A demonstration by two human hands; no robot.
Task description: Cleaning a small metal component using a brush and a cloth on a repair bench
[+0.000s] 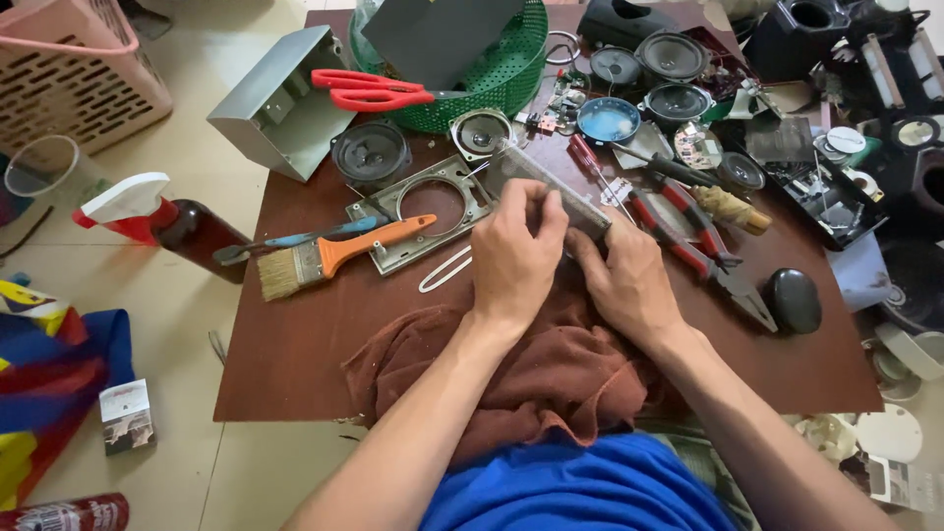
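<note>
Grey strip (556, 192) | diagonal, upper-left to lower-right | probably pinched, both hands

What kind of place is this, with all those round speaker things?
Probably a home repair corner for electronics: loose speaker cones, red-handled pliers and a circuit board crowd a low brown table on a tiled floor.

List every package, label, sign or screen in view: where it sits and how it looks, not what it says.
Small box: on the floor left of the table, rectangular, white top, dark picture below.
Spray can: bottom left corner, lying down, red with a printed label.
Spray bottle: at the table's left edge, dark brown body, red and white trigger head, no label showing.
Paper card: bottom right, pale, printed, partly cut off.
No signs or screens.
</note>
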